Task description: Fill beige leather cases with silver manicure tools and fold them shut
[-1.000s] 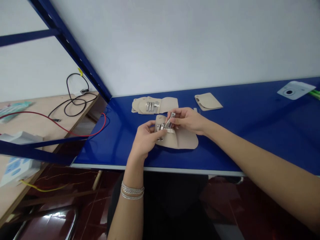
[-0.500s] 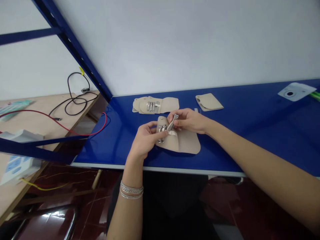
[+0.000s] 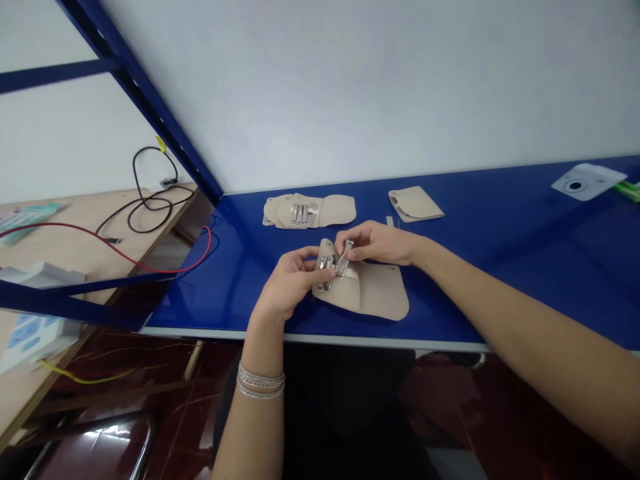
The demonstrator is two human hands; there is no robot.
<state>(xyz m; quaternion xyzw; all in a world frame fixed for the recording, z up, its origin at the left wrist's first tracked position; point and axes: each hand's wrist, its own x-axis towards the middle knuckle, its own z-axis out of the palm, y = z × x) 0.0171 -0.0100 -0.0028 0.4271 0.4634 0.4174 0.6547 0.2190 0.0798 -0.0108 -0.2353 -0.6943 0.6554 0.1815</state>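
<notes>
An unfolded beige manicure-kit case (image 3: 383, 291) lies near the front of the blue table, its left part raised in my left hand (image 3: 286, 280). That hand is closed on the case's left side, thumb across its front. Small silver clippers (image 3: 326, 273) sit in the case beside my thumb. My right hand (image 3: 375, 241) pinches a larger silver nail clipper (image 3: 345, 258) by its upper end. The clipper's lower end is at the pale elastic strap (image 3: 352, 274); whether it is under the strap, I cannot tell.
Behind my hands lie overlapping open beige cases (image 3: 336, 209) with silver tools. A folded beige case (image 3: 416, 203) is to their right. At the far right sits a pale packet (image 3: 586, 181). A blue metal frame (image 3: 165, 127) and a red cable (image 3: 209, 247) border the left side.
The nail clipper in my right hand has come down and stands more upright against the strap. The case's right flap has shifted slightly toward me.
</notes>
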